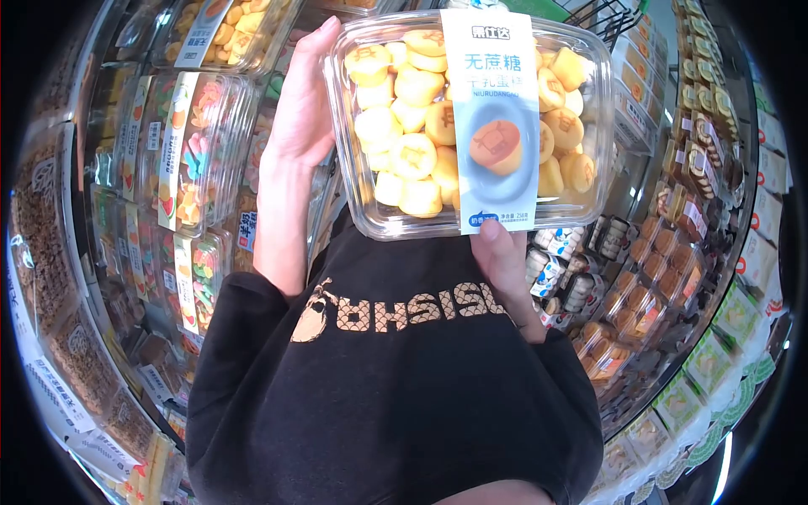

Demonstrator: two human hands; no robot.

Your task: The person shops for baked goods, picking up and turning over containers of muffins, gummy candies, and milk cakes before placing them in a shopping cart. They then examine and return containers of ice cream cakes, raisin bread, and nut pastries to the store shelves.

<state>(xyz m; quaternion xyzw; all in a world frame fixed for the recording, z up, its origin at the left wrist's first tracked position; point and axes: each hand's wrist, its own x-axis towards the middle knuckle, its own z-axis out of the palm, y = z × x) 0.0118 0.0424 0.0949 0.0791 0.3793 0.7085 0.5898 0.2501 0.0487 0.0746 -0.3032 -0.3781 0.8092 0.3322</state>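
Both arms are raised in front of the chest, with the forearms angled up and slightly inward. The left forearm is seen bare for most of its length; only a short stretch of the right wrist is shown. The left hand point(301, 105) is held near-vertical, back to the camera, with its fingers extended together and laid flat along the left wall of the clear box point(396, 126). Its thumb is hidden, probably behind the box. The right hand point(503, 261) is set at the lower edge with the thumb pressed on the front face and the other fingers hidden behind. The box is clamped between both hands.
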